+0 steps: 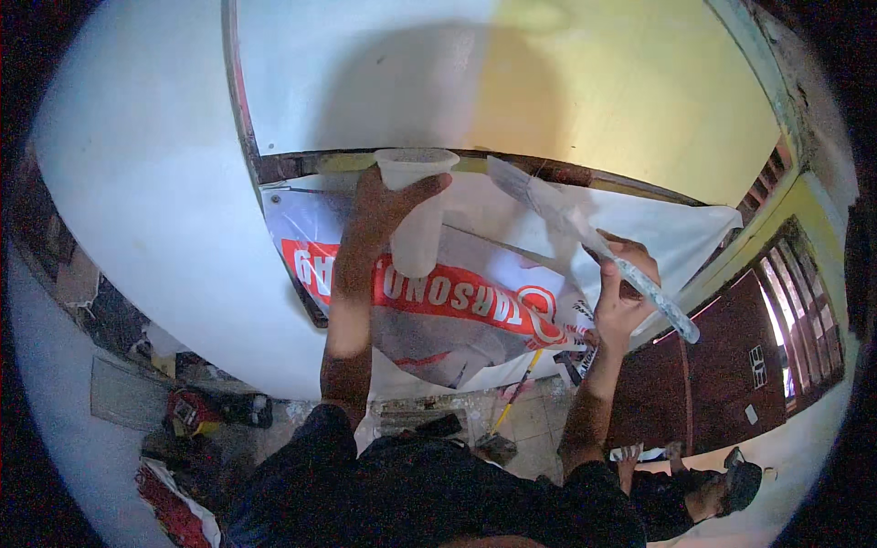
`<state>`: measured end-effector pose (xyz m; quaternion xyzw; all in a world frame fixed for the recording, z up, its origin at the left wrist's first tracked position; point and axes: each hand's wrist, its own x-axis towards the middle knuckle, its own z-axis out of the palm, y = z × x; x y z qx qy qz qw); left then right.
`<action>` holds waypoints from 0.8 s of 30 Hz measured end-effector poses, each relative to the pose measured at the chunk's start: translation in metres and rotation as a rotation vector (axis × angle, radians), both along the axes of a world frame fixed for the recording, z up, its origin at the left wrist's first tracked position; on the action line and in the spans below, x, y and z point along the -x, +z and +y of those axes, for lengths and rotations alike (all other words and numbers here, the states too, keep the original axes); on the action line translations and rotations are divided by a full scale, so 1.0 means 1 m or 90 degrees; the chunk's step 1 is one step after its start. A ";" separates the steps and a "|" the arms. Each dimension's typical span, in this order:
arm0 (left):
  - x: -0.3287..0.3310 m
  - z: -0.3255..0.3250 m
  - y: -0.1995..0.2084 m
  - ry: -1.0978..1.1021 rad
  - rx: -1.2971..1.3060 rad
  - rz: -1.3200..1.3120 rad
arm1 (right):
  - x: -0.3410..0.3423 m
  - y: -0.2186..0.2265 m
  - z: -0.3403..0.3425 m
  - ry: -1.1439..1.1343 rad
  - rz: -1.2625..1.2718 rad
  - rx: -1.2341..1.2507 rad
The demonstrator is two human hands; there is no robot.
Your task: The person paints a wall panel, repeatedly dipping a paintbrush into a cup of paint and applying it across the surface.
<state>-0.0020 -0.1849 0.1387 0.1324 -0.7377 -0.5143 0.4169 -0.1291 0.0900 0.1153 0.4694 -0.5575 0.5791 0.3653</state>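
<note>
My left hand [388, 205] is wrapped round a tall white plastic cup [418, 242], gripping it just under its wide rim. The cup stands upright in the air, and its contents cannot be made out. In my right hand [626, 279] is a long paintbrush [562, 212], held by its mottled, paint-spotted handle. Its broad pale end points up and left toward the cup, apart from it. Both hands are raised in front of a printed banner [438, 342] that hangs below a dark wooden rail [320, 164].
Behind is a wall panel, pale on the left and yellow [639, 100] on the right. A person [681, 498] in a dark cap is at lower right, near a brown door [649, 393]. A yellow-handled tool [516, 393] and a red-and-yellow bundle [194, 411] are lower down.
</note>
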 end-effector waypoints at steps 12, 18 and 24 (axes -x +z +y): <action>-0.002 0.004 -0.029 -0.020 -0.032 0.106 | 0.009 -0.007 0.007 -0.006 0.026 -0.006; 0.004 -0.004 -0.060 -0.050 0.069 0.053 | 0.026 0.027 -0.002 0.032 0.017 0.101; 0.000 0.002 -0.072 -0.053 0.074 0.040 | 0.003 0.101 -0.045 0.102 -0.063 -0.161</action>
